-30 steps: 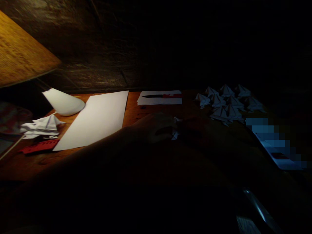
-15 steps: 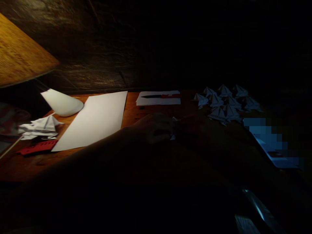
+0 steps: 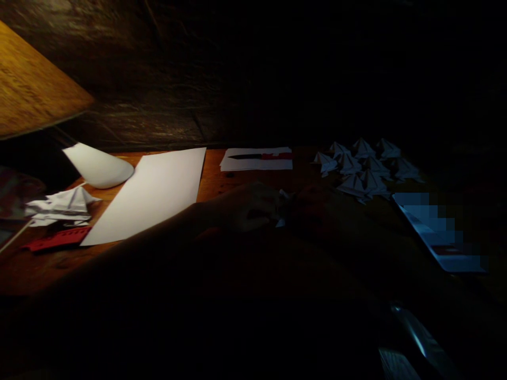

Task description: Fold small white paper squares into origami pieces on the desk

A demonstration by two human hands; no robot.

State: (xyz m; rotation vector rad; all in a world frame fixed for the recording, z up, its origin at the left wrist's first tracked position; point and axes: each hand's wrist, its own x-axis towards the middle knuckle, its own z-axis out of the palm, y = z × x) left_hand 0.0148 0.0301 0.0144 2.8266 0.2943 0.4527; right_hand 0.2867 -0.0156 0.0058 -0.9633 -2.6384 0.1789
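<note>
- Folded paper [image 3: 280, 222] sits low over the worktop [image 3: 216, 179], between both hands; only small white parts of it show.
- Folding looks under way on this piece and not finished. Judging by shape, the folded figures [image 3: 371, 166] clustered to the right are done, while the small sheets [image 3: 237, 164] beneath the knife [image 3: 277, 156] and the large sheet [image 3: 150, 195] lie flat, seemingly unworked.
- Left hand [image 3: 253, 206] is palm-down, its forearm slanting up from the lower left, fingers curled and pinching the paper's left side.
- Right hand [image 3: 317, 208] faces it from the right, close to the paper; it is too dark to tell whether its fingers grip.
- Farther left, a larger folded piece [image 3: 61, 205] lies just behind a red object [image 3: 57, 240], below the yellow lampshade [image 3: 39, 79].
</note>
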